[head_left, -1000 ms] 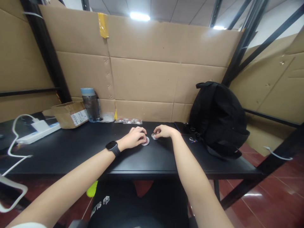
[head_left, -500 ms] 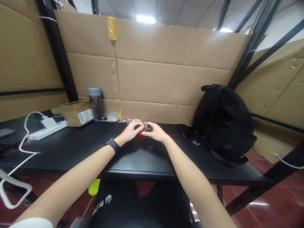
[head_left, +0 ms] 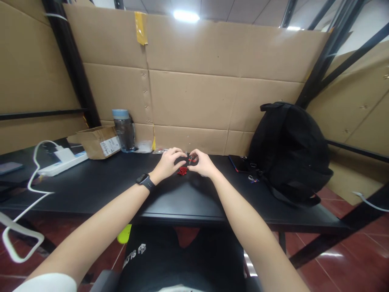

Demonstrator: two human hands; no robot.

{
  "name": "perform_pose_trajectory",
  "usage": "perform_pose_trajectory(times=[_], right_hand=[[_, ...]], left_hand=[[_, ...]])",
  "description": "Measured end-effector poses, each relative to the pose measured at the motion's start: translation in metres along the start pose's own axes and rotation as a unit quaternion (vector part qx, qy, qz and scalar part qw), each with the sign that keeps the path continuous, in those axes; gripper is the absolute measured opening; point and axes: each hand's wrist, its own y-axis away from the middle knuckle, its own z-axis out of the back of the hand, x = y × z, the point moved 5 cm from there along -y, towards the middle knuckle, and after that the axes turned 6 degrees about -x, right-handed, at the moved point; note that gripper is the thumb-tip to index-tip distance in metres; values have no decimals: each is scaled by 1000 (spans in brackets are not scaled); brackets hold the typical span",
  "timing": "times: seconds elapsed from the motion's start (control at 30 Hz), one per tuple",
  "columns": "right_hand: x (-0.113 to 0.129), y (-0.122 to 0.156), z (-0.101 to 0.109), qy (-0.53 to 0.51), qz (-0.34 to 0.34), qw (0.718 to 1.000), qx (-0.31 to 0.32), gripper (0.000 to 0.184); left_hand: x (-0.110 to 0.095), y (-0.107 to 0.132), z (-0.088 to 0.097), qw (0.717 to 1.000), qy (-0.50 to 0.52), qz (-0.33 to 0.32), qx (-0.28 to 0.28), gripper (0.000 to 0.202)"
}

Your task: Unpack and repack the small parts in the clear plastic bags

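Observation:
A small bundle of red cord (head_left: 182,171) lies on the black table, just below the gap between my hands. My left hand (head_left: 169,164) hovers at its left with thumb and fingers apart, and nothing shows between them. On the other side, my right hand (head_left: 203,164) pinches a small red and silvery thing (head_left: 191,159) between thumb and fingertips. That thing is too small to make out its kind. Something pale and clear shows partly under the right palm.
Along the cardboard wall stand an open carton (head_left: 101,142) and a water bottle (head_left: 124,130), with clear plastic bags (head_left: 143,146) beside them. A power strip (head_left: 65,163) is at the left. To the right are a phone (head_left: 238,164), a keyring (head_left: 252,178) and a black backpack (head_left: 288,150).
My hands have drawn apart. The left hand has let its fingers come away, while the small red and silvery thing stays in the right. The view has tilted slightly down.

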Motion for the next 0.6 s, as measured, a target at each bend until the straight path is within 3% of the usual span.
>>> perform_pose_trajectory(times=[0.23,0.6], right_hand=[[11,4,-6,-4,37,999,29,40],[13,2,-3,26,32,999,22,39]], left_hand=[[-12,1,-8,998,-33,-49,16,18],[-14,-1,-8,998,-37,-21,37,15]])
